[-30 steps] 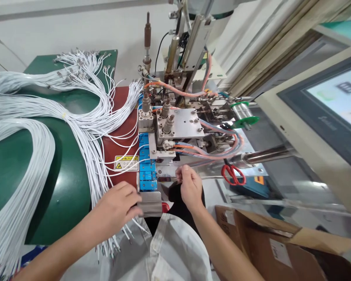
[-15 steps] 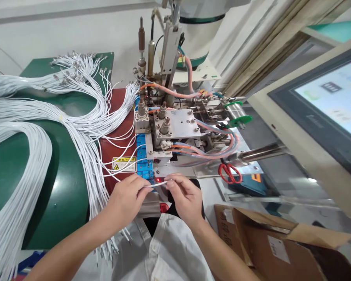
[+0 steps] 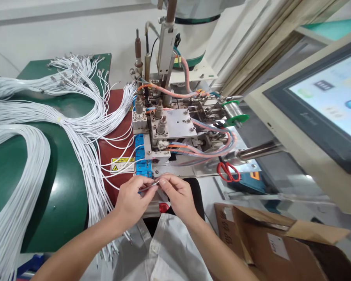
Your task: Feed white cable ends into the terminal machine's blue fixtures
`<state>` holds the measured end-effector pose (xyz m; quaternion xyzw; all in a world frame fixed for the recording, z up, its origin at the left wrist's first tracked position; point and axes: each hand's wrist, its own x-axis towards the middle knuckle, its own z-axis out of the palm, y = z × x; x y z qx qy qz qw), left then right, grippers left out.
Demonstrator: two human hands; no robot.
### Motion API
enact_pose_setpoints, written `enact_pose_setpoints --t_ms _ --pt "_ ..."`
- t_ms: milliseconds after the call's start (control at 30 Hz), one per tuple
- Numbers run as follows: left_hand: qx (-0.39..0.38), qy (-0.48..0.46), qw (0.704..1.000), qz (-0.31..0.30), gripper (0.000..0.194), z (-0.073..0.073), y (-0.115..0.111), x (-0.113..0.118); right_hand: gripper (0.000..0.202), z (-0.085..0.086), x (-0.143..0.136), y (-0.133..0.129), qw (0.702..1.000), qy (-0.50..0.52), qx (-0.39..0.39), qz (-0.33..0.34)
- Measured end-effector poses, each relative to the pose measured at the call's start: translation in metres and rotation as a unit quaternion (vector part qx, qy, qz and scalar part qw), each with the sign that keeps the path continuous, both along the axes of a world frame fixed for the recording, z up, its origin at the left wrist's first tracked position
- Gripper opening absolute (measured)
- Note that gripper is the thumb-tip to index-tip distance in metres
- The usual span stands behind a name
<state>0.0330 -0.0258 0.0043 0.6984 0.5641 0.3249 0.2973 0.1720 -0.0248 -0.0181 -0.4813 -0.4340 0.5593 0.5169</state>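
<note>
Nearest, above the lap: pinching a white cable (image 3: 146, 188) near its end in the left hand (image 3: 131, 200), with the narrowed thumb and fingers of the right hand (image 3: 178, 195) closed at its tip. Running left to right across the body, and slanting slightly away toward the tip. Nearer the left hand along most of the visible length; at the very end, between both sets of fingertips. Too small to make out in detail at the tip.

Just beyond the hands: in a row along the edge of the metal machine (image 3: 178, 124), blue clamps (image 3: 143, 168), with thin white leads (image 3: 125, 168) reaching in from the left, from a large white bundle (image 3: 77, 150) over the green surface (image 3: 62, 187). To the right, well apart from the cable, red-handled scissors (image 3: 228, 178). Farther off, a green-flanged spool (image 3: 233, 109).
</note>
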Motion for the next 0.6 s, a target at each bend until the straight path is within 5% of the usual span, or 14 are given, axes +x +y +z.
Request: enact_pose_setpoints --t_ms 267,433,600 --pt "0.004 -0.008 1.0 -0.011 0.009 -0.005 0.0 -0.003 0.022 0.006 0.0 -0.001 0.999 -0.009 -0.035 -0.03" --pt "-0.01 -0.021 0.999 0.028 0.01 -0.008 0.0 -0.006 0.028 -0.017 0.028 0.003 0.991 -0.092 -0.031 -0.087" --pt "0.026 -0.041 0.999 -0.006 0.01 -0.008 0.0 -0.008 0.037 -0.053 0.115 0.013 0.895 -0.356 -0.049 -0.265"
